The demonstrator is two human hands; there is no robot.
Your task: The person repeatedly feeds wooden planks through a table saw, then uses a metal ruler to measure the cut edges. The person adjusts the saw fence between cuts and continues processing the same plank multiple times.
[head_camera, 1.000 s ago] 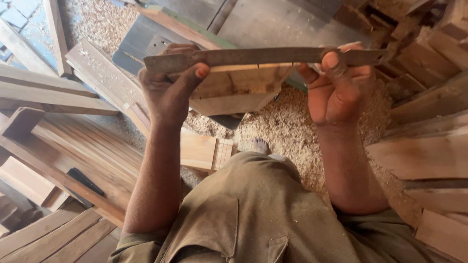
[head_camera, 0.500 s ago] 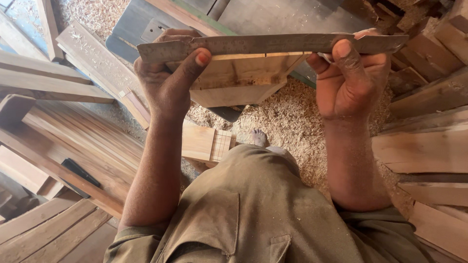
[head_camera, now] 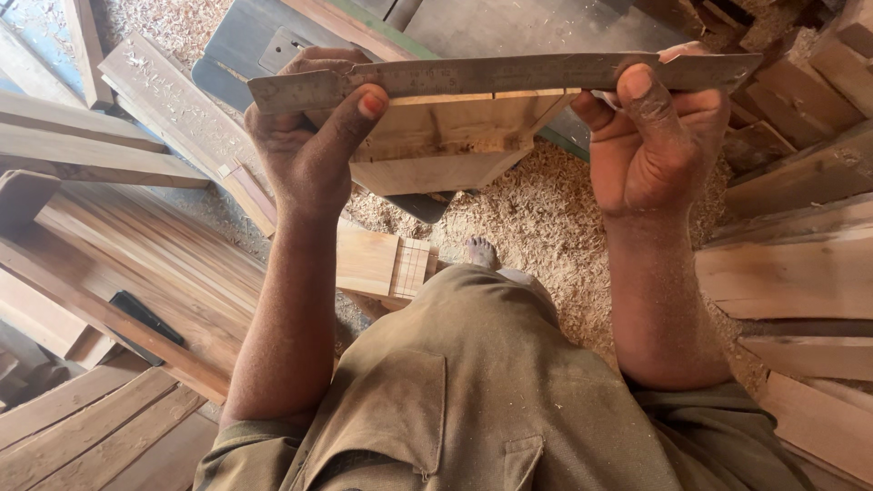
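Note:
I hold a long worn metal ruler (head_camera: 496, 75) level in front of me, pressed along the top edge of a pale wooden piece (head_camera: 446, 136). My left hand (head_camera: 309, 145) grips the ruler's left end and the wood, thumb pressed on the front face. The ruler's right end is pinched in my right hand (head_camera: 650, 136), thumb up over its face. The wooden piece's lower part tapers downward between my hands. My olive-clad knee (head_camera: 473, 382) and a bare foot (head_camera: 480, 252) show below.
Sawdust and shavings (head_camera: 546, 218) cover the floor. Planks (head_camera: 109, 236) lie stacked at left, more boards (head_camera: 800, 264) at right. A small slotted wood block (head_camera: 382, 264) rests near my foot. A grey machine table (head_camera: 509, 23) stands beyond the ruler.
The ruler and wooden piece have risen slightly and come closer to the camera. Both hands keep the same grip.

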